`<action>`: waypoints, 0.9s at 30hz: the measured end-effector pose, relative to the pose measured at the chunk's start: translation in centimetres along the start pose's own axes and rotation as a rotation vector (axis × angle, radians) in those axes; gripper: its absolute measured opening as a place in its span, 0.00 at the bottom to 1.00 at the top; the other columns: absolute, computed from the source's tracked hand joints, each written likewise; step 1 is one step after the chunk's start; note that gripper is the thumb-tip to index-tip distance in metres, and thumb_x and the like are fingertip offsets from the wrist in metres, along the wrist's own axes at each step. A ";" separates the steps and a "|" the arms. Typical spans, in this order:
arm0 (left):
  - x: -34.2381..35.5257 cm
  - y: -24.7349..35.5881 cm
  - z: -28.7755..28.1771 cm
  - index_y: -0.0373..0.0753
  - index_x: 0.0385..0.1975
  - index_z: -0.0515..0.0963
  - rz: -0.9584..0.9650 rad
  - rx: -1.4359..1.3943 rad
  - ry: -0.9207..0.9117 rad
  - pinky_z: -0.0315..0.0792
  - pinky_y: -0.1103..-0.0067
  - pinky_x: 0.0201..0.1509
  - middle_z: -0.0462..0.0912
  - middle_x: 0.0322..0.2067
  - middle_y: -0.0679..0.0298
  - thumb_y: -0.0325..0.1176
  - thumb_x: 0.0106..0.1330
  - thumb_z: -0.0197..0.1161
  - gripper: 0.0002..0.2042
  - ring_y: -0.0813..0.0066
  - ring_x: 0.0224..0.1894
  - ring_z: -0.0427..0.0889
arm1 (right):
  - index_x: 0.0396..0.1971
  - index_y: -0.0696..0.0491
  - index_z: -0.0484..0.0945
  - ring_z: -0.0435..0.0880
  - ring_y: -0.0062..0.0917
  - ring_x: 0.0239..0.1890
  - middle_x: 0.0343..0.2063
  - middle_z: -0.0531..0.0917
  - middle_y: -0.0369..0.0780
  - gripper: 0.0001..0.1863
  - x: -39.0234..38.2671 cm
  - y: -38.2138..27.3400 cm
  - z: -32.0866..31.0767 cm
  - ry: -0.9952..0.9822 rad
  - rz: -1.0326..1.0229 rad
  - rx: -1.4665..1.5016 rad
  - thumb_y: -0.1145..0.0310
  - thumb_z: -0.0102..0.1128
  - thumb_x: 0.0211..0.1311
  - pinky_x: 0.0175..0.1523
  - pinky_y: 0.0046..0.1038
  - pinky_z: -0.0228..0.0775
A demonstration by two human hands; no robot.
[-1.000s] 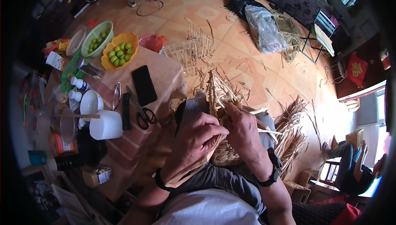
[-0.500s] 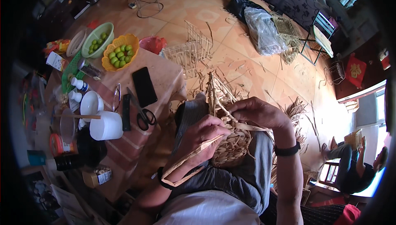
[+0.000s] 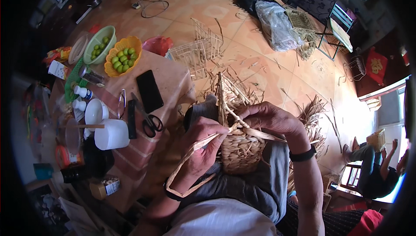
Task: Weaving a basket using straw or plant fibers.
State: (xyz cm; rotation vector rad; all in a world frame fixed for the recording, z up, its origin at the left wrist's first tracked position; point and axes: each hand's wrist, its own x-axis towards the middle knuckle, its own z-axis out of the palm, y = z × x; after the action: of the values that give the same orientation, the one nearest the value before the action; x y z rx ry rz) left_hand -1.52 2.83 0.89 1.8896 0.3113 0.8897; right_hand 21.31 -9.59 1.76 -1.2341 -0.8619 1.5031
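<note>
A half-woven basket (image 3: 241,154) of tan plant fibre stands on my lap between my knees, its rim reaching away from me. My left hand (image 3: 205,143) is closed at the near left of the rim, pinching a flat fibre strand (image 3: 186,160) whose loose length loops back past my wrist. At the rim's right side, my right hand (image 3: 271,117) is closed with thumb and fingertips on the basket's edge, close to where strands cross. Another strand end sticks out to the right beneath that hand. My fingers partly hide the basket's rim.
At left, a table (image 3: 173,78) carries scissors (image 3: 151,125), a black phone (image 3: 150,91), a yellow fruit bowl (image 3: 123,56) and white tubs. Wire frames (image 3: 195,58) and fibre scraps lie on the floor ahead. A bundle of fibre (image 3: 311,119) is at right; another person (image 3: 377,171) sits beyond.
My left hand has shifted slightly left and tilted, drawing the strand out straighter from the rim. My right hand stays at the basket's edge. The view has turned slightly.
</note>
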 end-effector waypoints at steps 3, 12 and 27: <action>0.3 -0.2 0.6 0.37 0.40 0.83 0.068 -0.015 -0.027 0.78 0.73 0.43 0.84 0.36 0.59 0.25 0.70 0.69 0.03 0.64 0.39 0.85 | 0.50 0.59 0.85 0.80 0.13 0.44 0.39 0.86 0.32 0.10 0.4 0.6 0.1 0.009 -0.018 -0.076 0.74 0.64 0.73 0.53 0.20 0.73; -0.6 0.4 0.4 0.36 0.45 0.80 -0.142 -0.149 -0.043 0.75 0.75 0.46 0.80 0.38 0.60 0.25 0.72 0.66 0.05 0.68 0.40 0.82 | 0.52 0.59 0.82 0.79 0.14 0.51 0.43 0.85 0.33 0.11 1.0 1.2 0.8 0.112 0.016 0.045 0.79 0.54 0.76 0.59 0.21 0.70; 0.1 0.2 1.6 0.39 0.56 0.76 -0.120 0.206 -0.150 0.76 0.75 0.45 0.75 0.45 0.61 0.31 0.62 0.78 0.24 0.76 0.41 0.80 | 0.53 0.56 0.82 0.85 0.27 0.44 0.39 0.87 0.40 0.14 1.5 1.6 -0.2 0.196 -0.409 -0.626 0.77 0.59 0.71 0.54 0.30 0.77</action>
State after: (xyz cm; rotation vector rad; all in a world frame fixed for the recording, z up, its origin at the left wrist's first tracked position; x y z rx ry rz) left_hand -0.38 1.69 0.65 2.0905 0.4339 0.6516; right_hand 21.06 -8.59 -0.23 -1.4979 -1.4111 0.7868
